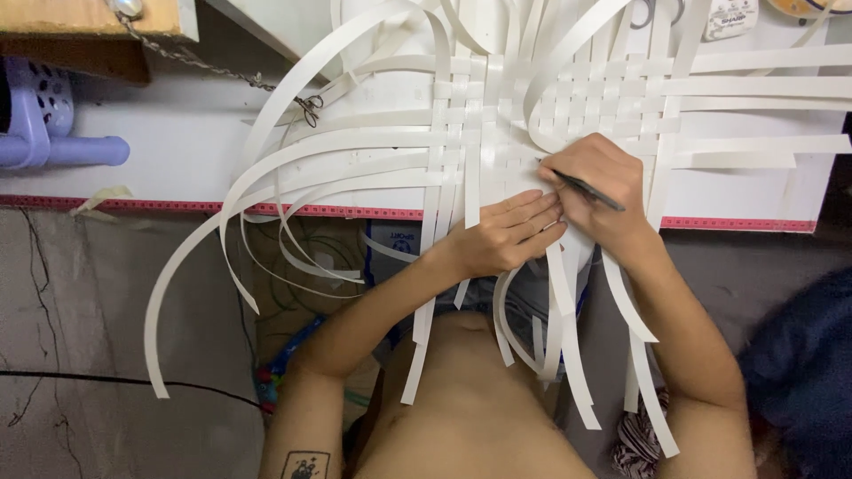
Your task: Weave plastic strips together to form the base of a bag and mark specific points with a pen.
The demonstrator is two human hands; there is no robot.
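A white worktop (177, 151) ran across the view, its near edge trimmed with a red band (337, 211). A woven mat of white strips (550, 106) lay flat on it, loose strip ends (266, 177) curling out over the surface and hanging past the edge. A thin metal chain (222, 71) trailed across the worktop's left part, touching the strips.

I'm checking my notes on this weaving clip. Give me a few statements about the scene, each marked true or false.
1. The right hand holds a thin dark pen-like tool. True.
2. The left hand lies flat on the woven mat of white flat strips. True.
3. The strips are green. False: they are white.
4. The lavender plastic basket sits at far right. False: far left.
5. The left hand grips scissors. False: it holds nothing.
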